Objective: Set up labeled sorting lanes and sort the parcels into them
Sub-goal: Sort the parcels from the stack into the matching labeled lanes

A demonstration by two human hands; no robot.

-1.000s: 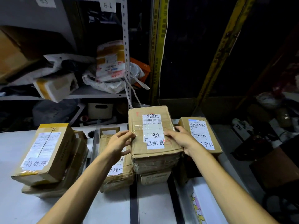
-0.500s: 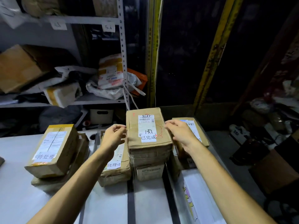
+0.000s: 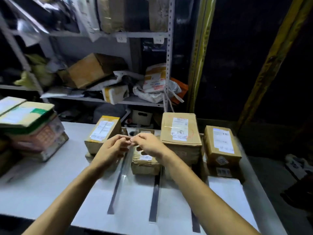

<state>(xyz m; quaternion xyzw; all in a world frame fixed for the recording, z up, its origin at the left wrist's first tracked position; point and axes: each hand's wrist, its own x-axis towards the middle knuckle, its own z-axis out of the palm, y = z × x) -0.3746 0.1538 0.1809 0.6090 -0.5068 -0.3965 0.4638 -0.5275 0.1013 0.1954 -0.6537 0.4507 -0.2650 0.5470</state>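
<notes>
Parcels (image 3: 181,131) line the table (image 3: 50,184) behind dark strips (image 3: 155,192), shelf (image 3: 138,34) beyond.

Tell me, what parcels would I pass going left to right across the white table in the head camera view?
Stack of flat boxes → yellow-taped parcel → low crumpled parcel → tall parcel stack → far-right labelled parcel.

1 head camera faces forward and down, close above the parcels (image 3: 181,131).
</notes>
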